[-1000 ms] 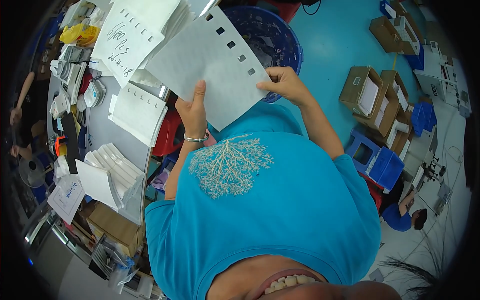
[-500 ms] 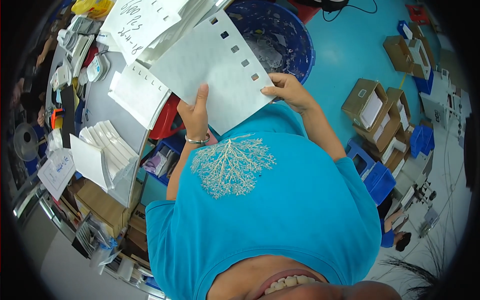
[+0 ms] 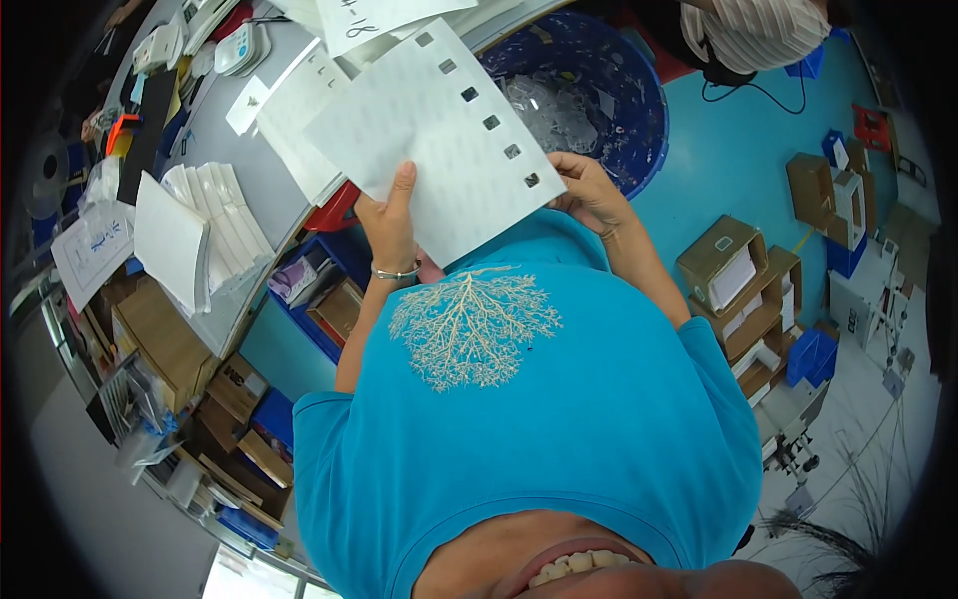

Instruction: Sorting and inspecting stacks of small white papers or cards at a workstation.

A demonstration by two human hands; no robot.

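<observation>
Shifted closer since earlier, the white punched sheet stays pinched by left hand and right hand, not yet set on the grey table.

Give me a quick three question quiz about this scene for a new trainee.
1. True or false: both hands hold the white sheet with the row of square holes.
2. What is the large container beyond the sheet? A. blue bin B. red bucket C. metal sink
3. Fill in: the left hand wears a thin ____ at the wrist.

Key:
1. True; the right hand grips the edge near the holes.
2. A, the blue bin.
3. Bracelet.
</observation>
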